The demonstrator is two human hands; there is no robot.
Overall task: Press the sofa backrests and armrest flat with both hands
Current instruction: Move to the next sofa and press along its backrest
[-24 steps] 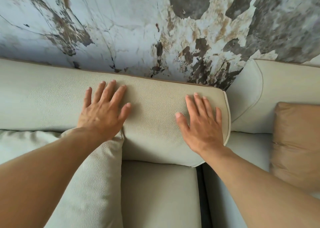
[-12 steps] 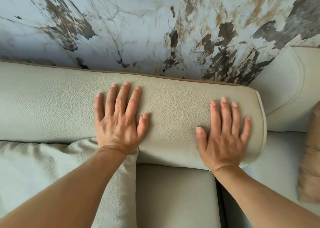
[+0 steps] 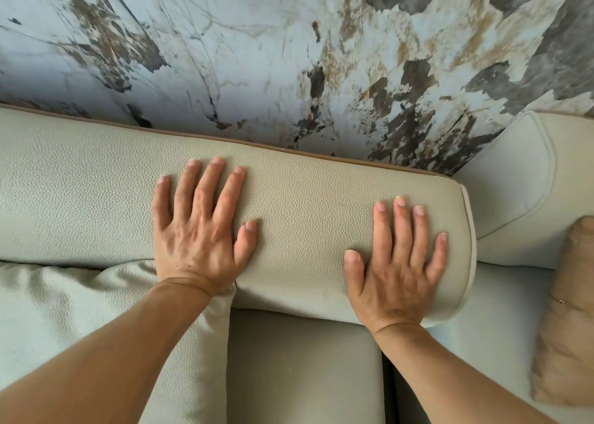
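A long pale grey-green leather backrest (image 3: 308,217) with a brown piped top edge runs across the middle of the view. My left hand (image 3: 199,230) lies flat on it, palm down, fingers spread. My right hand (image 3: 397,263) lies flat near the backrest's right end, fingers apart, thumb out to the left. Neither hand holds anything. A second backrest (image 3: 520,195) of the same leather starts just right of the first.
A marbled wall (image 3: 289,53) rises directly behind the sofa. A pale loose cushion (image 3: 80,320) leans at the lower left under my left forearm. A tan cushion (image 3: 565,320) sits at the right edge. Seat cushions (image 3: 302,372) lie below, split by a dark gap.
The view has shifted left along the sofa, so the tan cushion slid toward the right edge. Both hands stay flat on the backrest, a little farther up it than a second ago.
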